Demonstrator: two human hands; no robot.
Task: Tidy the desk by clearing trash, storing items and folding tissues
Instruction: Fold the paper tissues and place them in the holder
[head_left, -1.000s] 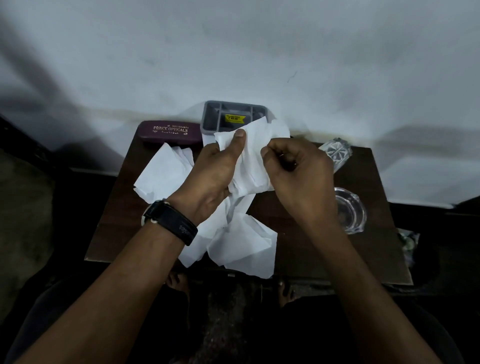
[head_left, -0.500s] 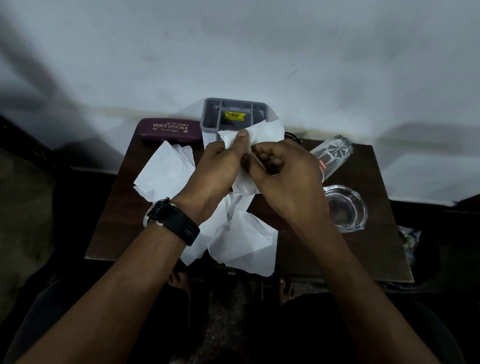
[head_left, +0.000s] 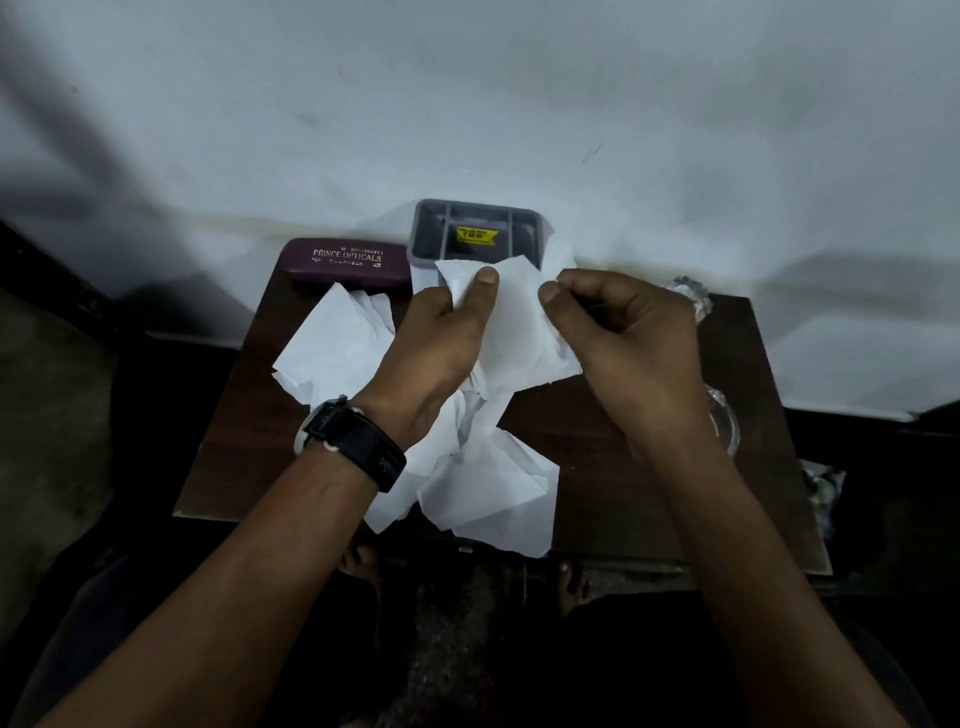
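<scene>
**While one tissue is held up, the folding step is in hand**

As seen from the head camera, one white tissue (head_left: 511, 332) is held above the dark wooden desk (head_left: 649, 467), in front of the grey compartment tray (head_left: 423, 244). Its left part is pinched by the left hand (head_left: 441, 343), with the thumb pressed on the near face. Its right edge is pinched by the right hand (head_left: 623, 327), whose fingers are curled and whose thumb meets the forefinger at the paper. Beneath the wrists a heap of loose tissues (head_left: 488, 493) is spread on the desk, with further tissues (head_left: 332, 353) just beside the maroon spectacle case (head_left: 345, 260). A glass ashtray (head_left: 727, 421) is partly hidden behind the right forearm.

Folding is judged to be at an early stage, since most of the paper lies unfolded. Next, the held tissue would need to be drawn flat and its edges brought together evenly, under light tension so that the thin paper is not torn.
</scene>
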